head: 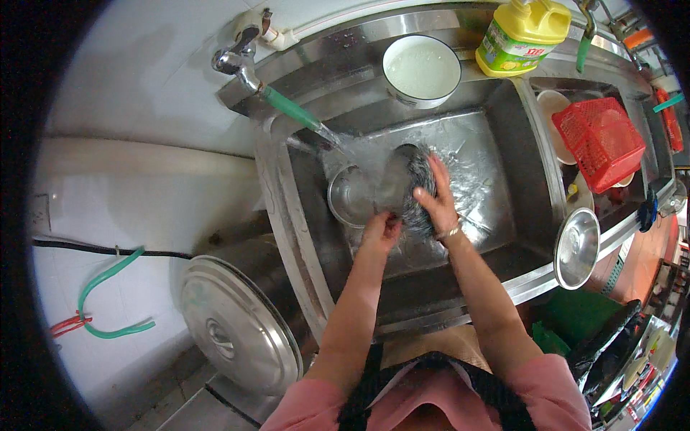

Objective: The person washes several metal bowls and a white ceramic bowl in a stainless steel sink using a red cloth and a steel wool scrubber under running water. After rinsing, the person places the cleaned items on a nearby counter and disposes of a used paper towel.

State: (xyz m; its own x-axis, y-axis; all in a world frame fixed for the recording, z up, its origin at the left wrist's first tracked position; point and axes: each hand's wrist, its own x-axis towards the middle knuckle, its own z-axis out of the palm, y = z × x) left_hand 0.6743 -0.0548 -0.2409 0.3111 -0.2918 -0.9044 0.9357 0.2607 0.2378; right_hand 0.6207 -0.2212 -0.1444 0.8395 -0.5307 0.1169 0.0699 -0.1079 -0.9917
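Note:
In the left sink basin (pixel 506 161) both my hands work on a blurred, round metal vessel (pixel 396 172) with a dark, wiry grey side (pixel 421 202). Motion blur hides whether that side is wire mesh or a steel scourer. My left hand (pixel 384 233) grips the vessel's near edge with bent fingers. Thumb and fingers of my right hand (pixel 439 196) spread around the wiry side. A shallow round metal bowl (pixel 350 196) lies just to the left on the basin floor. Water runs from a green hose (pixel 291 109) on the tap (pixel 237 62) towards the bowl and vessel.
A white enamel bowl (pixel 412 99) of cloudy liquid stands on the back ledge, beside a yellow detergent jug (pixel 523 40). Rightward, a red plastic basket (pixel 601 143) sits in the second basin. A steel bowl (pixel 577 249) rests at the front rim. A lidded steel pot (pixel 237 323) stands left.

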